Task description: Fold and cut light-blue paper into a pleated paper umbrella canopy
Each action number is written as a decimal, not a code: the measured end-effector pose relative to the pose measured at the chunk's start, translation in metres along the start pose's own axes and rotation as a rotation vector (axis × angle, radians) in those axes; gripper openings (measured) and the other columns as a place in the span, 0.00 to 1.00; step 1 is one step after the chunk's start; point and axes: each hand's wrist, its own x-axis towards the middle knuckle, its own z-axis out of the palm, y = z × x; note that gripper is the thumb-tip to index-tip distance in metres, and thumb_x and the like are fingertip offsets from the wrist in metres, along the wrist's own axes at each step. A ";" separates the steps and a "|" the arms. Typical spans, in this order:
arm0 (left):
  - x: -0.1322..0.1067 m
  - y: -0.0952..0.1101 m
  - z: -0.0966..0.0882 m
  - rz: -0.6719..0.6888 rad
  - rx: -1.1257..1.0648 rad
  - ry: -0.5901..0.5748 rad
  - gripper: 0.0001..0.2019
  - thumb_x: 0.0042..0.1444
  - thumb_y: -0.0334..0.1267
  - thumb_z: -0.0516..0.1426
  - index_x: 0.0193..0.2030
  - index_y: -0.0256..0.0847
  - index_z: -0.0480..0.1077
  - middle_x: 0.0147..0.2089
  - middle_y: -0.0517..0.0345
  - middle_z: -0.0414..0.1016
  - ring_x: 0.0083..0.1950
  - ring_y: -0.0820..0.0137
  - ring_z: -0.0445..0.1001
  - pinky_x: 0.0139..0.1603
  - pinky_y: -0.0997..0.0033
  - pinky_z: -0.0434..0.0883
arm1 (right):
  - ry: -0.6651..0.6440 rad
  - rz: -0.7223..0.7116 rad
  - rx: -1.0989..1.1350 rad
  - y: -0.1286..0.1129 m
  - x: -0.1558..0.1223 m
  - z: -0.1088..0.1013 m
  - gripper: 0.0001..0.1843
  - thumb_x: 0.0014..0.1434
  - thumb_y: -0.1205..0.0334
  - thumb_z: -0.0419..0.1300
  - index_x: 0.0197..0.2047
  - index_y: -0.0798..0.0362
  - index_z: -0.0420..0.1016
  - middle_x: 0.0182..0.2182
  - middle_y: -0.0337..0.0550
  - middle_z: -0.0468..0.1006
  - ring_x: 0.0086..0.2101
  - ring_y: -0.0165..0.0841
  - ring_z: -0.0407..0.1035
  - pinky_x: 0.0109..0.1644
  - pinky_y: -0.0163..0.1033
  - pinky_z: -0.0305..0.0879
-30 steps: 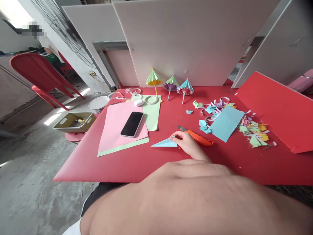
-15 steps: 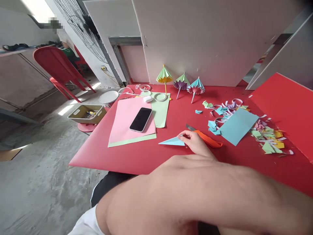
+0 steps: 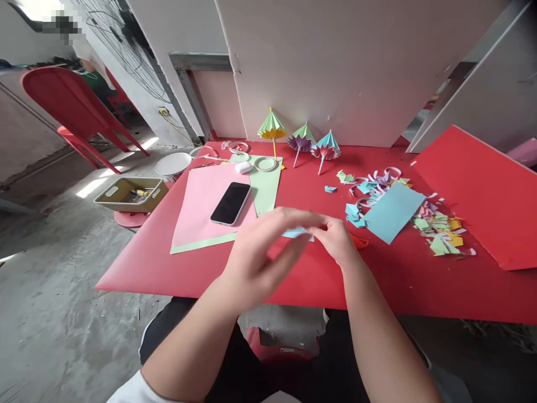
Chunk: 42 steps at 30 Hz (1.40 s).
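My right hand (image 3: 336, 239) pinches the corner of a folded light-blue paper (image 3: 296, 232), a narrow pointed shape lying low over the red tabletop. My left hand (image 3: 262, 254) is raised in front of that paper, slightly blurred, its thumb and fingers curved and apart with nothing between them. It covers much of the folded paper. Behind my right wrist shows a bit of an orange utility knife (image 3: 359, 242); the rest of it is hidden. A flat blue paper sheet (image 3: 394, 212) lies to the right, on top of paper scraps.
A black-screened phone (image 3: 230, 204) rests on pink paper (image 3: 193, 207) at left. Three paper umbrellas (image 3: 272, 126) stand by the back wall. Tape rolls (image 3: 265, 163) lie near them. Colourful scraps (image 3: 440, 232) spread at right, beside a red board (image 3: 482, 196). A basket (image 3: 130, 195) stands left.
My left arm, which stretched across the front to the right, has swung back left, bringing the left hand over the folded paper. My right hand keeps its pinch. The view has shifted slightly right.
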 end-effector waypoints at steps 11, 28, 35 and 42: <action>0.007 -0.102 0.033 -0.378 0.013 -0.124 0.12 0.58 0.45 0.52 0.35 0.41 0.72 0.29 0.58 0.75 0.31 0.68 0.73 0.33 0.72 0.68 | -0.030 -0.056 0.067 -0.014 -0.007 -0.002 0.14 0.53 0.50 0.59 0.35 0.52 0.74 0.32 0.40 0.76 0.33 0.30 0.68 0.37 0.34 0.64; -0.010 -0.089 0.034 -0.509 -0.398 -0.084 0.13 0.58 0.46 0.53 0.46 0.42 0.64 0.29 0.60 0.75 0.32 0.70 0.73 0.39 0.70 0.69 | -0.032 -0.122 0.123 -0.024 -0.017 0.013 0.09 0.53 0.55 0.59 0.28 0.52 0.72 0.22 0.35 0.71 0.24 0.26 0.65 0.29 0.32 0.62; -0.018 -0.081 0.032 -0.499 -0.364 0.057 0.11 0.58 0.46 0.54 0.39 0.41 0.67 0.25 0.61 0.74 0.31 0.68 0.75 0.37 0.69 0.70 | -0.112 -0.095 0.196 -0.039 -0.024 0.011 0.08 0.52 0.56 0.60 0.29 0.51 0.73 0.24 0.36 0.74 0.26 0.28 0.68 0.30 0.33 0.65; -0.014 -0.078 0.033 -0.494 -0.505 0.048 0.09 0.56 0.44 0.57 0.39 0.42 0.65 0.25 0.63 0.75 0.30 0.70 0.76 0.37 0.71 0.72 | -0.053 -0.150 0.238 -0.037 -0.026 0.018 0.09 0.52 0.55 0.61 0.28 0.51 0.73 0.22 0.36 0.73 0.24 0.27 0.67 0.27 0.33 0.64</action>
